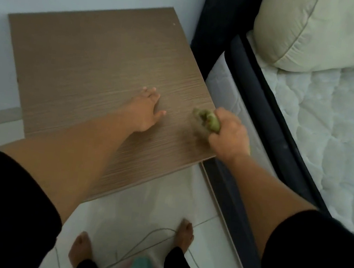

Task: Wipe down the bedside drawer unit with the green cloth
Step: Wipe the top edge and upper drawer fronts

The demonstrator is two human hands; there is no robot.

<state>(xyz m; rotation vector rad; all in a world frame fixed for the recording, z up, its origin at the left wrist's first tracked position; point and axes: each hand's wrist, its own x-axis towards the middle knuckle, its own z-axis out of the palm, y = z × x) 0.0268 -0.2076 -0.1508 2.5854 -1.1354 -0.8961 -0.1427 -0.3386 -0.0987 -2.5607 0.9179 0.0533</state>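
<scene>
The bedside drawer unit (87, 59) shows only its brown wood-grain top, seen from above against the pale wall. My left hand (144, 111) lies flat on the top near its middle, fingers spread, holding nothing. My right hand (229, 138) is at the top's right front corner, closed around the bunched green cloth (209, 121). The cloth sticks out to the left of my fist, touches the wood and is blurred. The drawers below the top are hidden.
A bed with a dark frame (262, 113), white quilted mattress (335, 123) and cream pillow (333, 33) runs close along the unit's right side. My bare feet stand on white floor tiles (139, 207), with a thin cable (153, 241) looped between them.
</scene>
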